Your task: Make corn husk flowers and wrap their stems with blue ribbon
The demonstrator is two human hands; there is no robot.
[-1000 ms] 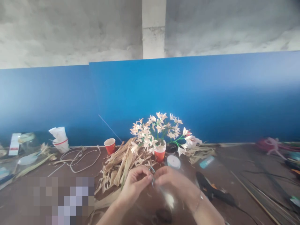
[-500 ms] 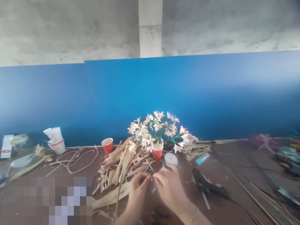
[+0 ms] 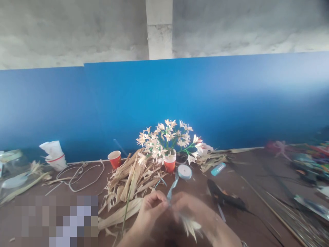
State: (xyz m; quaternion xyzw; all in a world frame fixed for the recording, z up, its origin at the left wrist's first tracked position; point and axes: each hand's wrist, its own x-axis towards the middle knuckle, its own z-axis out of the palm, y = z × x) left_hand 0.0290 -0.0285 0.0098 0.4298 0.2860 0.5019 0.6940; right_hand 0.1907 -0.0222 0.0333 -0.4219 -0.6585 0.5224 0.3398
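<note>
My left hand (image 3: 154,207) is closed, thumb and forefinger pinching a pale blue ribbon (image 3: 173,188). That ribbon runs down from a ribbon roll (image 3: 185,171) lying flat on the table. Close against it on the right is my right hand (image 3: 186,207), its fingers smeared by motion. A single cream flower with pointed petals (image 3: 191,227) shows below my right hand; its stem is hidden. Behind the hands, a bunch of similar cream flowers (image 3: 167,135) with green stems stands in a red and white paper cup (image 3: 170,166).
Dried husks (image 3: 128,185) lie in a heap left of centre. Beyond are a red cup (image 3: 114,159), a white cable (image 3: 74,185) and a white cup (image 3: 57,162). To the right lie a black glue gun (image 3: 226,197), a turquoise packet (image 3: 218,169) and thin sticks (image 3: 288,209).
My right hand has turned and moved lower, and a cream flower now shows beneath it. The ribbon now stretches visibly from the roll to my hands. The whole view has shifted slightly.
</note>
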